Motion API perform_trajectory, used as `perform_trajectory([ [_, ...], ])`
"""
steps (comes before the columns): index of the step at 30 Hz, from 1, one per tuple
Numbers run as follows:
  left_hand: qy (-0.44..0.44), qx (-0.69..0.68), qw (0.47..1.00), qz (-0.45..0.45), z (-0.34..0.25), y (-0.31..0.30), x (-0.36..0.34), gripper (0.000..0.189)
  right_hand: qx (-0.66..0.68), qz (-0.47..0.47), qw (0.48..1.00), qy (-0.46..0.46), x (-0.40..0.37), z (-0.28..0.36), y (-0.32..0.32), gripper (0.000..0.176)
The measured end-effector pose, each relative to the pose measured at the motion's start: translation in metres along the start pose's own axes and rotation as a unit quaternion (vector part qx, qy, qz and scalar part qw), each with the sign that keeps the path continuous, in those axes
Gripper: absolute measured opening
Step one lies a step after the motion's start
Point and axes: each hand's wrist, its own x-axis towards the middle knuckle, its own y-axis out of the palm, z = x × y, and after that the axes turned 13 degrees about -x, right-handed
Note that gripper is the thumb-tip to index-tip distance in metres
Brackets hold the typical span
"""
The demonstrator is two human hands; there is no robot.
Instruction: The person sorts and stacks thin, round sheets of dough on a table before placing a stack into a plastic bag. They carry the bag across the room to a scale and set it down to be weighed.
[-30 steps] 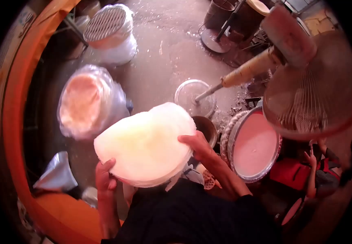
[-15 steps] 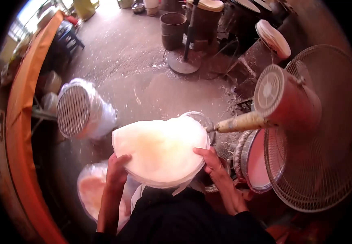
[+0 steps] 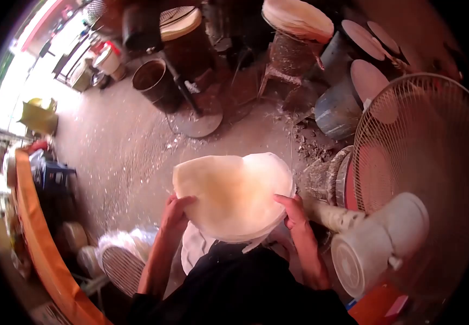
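Observation:
A pale, round stack of thin sheets (image 3: 231, 195) is held out in front of my body, its far edge dipping in the middle. My left hand (image 3: 177, 210) grips the left edge, thumb on top and fingers hidden underneath. On the right edge, my right hand (image 3: 293, 210) holds it the same way. A loose strip hangs from the near rim. Beneath the stack, at the left of my dark clothing, part of a whitish object (image 3: 194, 249) shows.
A large caged fan (image 3: 407, 141) with a pale motor housing (image 3: 378, 244) stands close on the right. An orange-covered edge (image 3: 45, 233) runs along the left. Ahead are a rusty bucket (image 3: 156, 86), a round stand base (image 3: 196, 119) and grey drums (image 3: 337, 114).
The view has turned to the right, bringing more drums into sight and shifting the fan's housing lower. Both hands still hold the stack, which sits slightly further right in view.

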Motion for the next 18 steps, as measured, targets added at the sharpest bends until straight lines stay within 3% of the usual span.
perform_trajectory([
  [3,-0.059,0.073,0.99,0.108,-0.06,0.013,0.096,0.035,0.05,-0.073,0.996,0.012,0.048,0.026,0.026,0.047],
  [4,-0.034,0.123,0.984,0.126,-0.074,0.024,0.109,0.035,0.062,-0.091,0.994,0.009,0.053,0.03,0.034,0.046],
  [6,-0.051,0.122,0.984,0.123,-0.11,0.059,0.13,0.037,0.058,-0.154,0.986,0.002,0.07,0.042,0.049,0.043],
  [9,-0.095,0.184,0.964,0.167,-0.159,0.082,0.183,0.039,0.038,-0.151,0.988,0.002,0.091,0.088,0.057,0.043],
  [11,-0.097,0.134,0.968,0.187,-0.187,0.123,0.208,0.042,0.029,-0.18,0.983,-0.023,0.099,0.133,0.075,0.043],
  [13,-0.07,0.107,0.973,0.192,-0.208,0.155,0.227,0.043,0.031,-0.214,0.973,-0.083,0.103,0.183,0.089,0.043],
  [18,0.02,0.069,0.955,0.287,-0.276,0.284,0.262,0.038,0.033,-0.171,0.952,-0.253,0.133,0.339,0.075,0.046],
])
